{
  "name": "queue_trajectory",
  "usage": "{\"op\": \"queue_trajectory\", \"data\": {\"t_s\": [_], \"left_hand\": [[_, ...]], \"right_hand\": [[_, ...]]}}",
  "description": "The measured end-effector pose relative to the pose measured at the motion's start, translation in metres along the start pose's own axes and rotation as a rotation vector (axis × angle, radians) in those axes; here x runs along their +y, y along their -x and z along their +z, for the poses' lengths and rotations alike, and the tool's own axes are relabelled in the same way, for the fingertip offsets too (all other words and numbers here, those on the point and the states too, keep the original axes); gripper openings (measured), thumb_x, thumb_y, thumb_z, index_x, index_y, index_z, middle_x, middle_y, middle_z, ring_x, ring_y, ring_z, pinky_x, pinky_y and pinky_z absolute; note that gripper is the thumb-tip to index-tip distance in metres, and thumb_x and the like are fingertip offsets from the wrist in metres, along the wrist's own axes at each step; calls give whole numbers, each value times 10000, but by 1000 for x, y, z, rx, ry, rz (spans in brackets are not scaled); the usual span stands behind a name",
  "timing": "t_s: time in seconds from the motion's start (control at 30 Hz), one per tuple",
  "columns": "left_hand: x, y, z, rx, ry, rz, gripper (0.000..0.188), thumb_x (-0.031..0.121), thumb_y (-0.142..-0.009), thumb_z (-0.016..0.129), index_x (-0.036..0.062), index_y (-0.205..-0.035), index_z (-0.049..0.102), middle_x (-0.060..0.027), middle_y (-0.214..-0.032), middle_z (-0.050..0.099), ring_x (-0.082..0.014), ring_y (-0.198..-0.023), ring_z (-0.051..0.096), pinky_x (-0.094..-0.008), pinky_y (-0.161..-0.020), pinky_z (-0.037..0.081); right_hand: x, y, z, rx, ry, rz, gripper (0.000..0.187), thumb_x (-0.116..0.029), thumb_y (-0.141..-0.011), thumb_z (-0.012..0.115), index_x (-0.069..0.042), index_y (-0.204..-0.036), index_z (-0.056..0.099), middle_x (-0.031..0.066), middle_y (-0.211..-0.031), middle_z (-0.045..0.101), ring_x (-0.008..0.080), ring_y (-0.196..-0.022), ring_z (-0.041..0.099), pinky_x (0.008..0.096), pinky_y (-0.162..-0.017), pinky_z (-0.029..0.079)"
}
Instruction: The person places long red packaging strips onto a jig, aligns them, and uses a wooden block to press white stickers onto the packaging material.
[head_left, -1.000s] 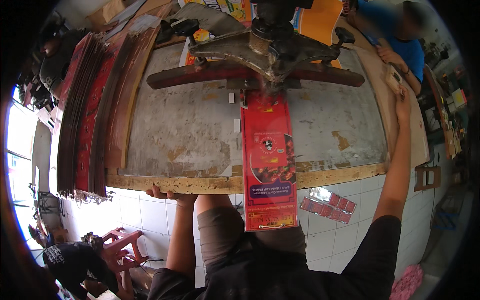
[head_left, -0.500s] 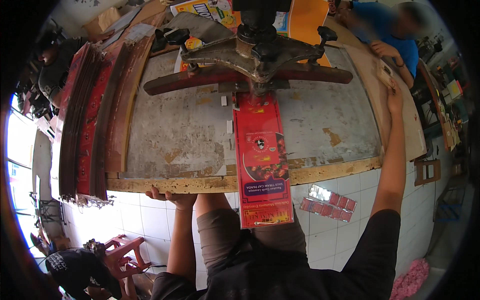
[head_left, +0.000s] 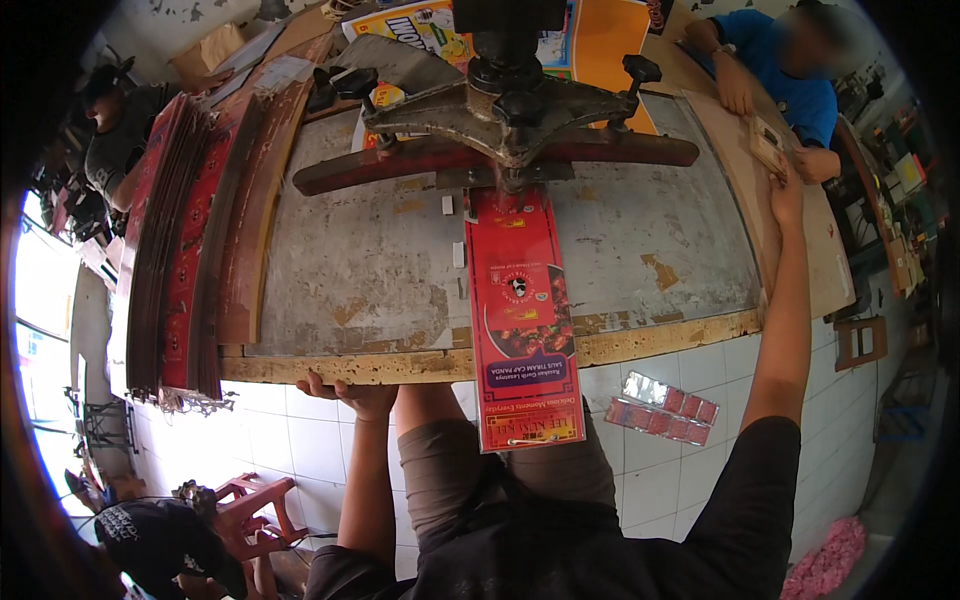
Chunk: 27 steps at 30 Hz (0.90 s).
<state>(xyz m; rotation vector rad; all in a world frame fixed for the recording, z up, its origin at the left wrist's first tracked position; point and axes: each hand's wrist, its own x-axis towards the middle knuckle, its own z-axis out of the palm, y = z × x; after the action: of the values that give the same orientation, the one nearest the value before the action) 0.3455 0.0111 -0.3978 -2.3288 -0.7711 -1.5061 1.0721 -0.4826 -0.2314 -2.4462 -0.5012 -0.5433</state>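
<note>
A long red printed card strip [head_left: 520, 270] lies on the worn grey press bed [head_left: 340, 260], its near end hanging over the wooden front edge [head_left: 420, 366]. Above its far end stands a dark metal press head [head_left: 510, 120] with a curved crossbar. My left hand [head_left: 350, 393] is at the front edge, left of the strip, its fingers curled against the wood from below. Far out along the right side, my right hand [head_left: 786, 200] grips the near end of a small flat wooden block [head_left: 768, 148]. Its fingertips are partly hidden.
Stacked red printed strips [head_left: 190, 260] stand along the left side. Printed sheets [head_left: 610, 60] lie behind the press. A co-worker in blue [head_left: 770, 60] is at the far right, hands near the block. Red packets [head_left: 662, 410] lie on the tiled floor, a red stool [head_left: 250, 510] lower left.
The co-worker at the far right has shifted, one hand now farther back and the other beside the block. My hands and the strip have hardly moved; the view has shifted slightly.
</note>
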Motion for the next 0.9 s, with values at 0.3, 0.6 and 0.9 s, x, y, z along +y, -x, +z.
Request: {"op": "queue_trajectory", "data": {"t_s": [0.3,0.6,0.9], "left_hand": [[3,1,3,14,32,-7,1460,742,-802,886,324,-1772,-123,-307,-1739,11,-539,-1644,-17,-802,-1271,15],[1,0,4,28,19,-14,1477,758,-758,905,353,-1763,-98,-262,-1742,61,-517,-1651,-3,-798,-1284,46],[0,4,3,27,13,-24,1446,799,-751,879,386,-1757,-74,-247,-1742,85,-509,-1653,23,-825,-1274,58]], "right_hand": [[4,-1,1,15,-10,-90,590,-7,-1036,685,-105,-1606,565,243,-1594,557,397,-1484,544,462,-1214,460],[7,-2,1,19,14,-108,585,-34,-1036,698,-102,-1602,568,245,-1581,571,403,-1489,535,470,-1245,435],[15,-4,3,8,3,-130,567,-40,-1060,682,-92,-1609,548,242,-1619,537,395,-1505,523,470,-1240,453]]}}
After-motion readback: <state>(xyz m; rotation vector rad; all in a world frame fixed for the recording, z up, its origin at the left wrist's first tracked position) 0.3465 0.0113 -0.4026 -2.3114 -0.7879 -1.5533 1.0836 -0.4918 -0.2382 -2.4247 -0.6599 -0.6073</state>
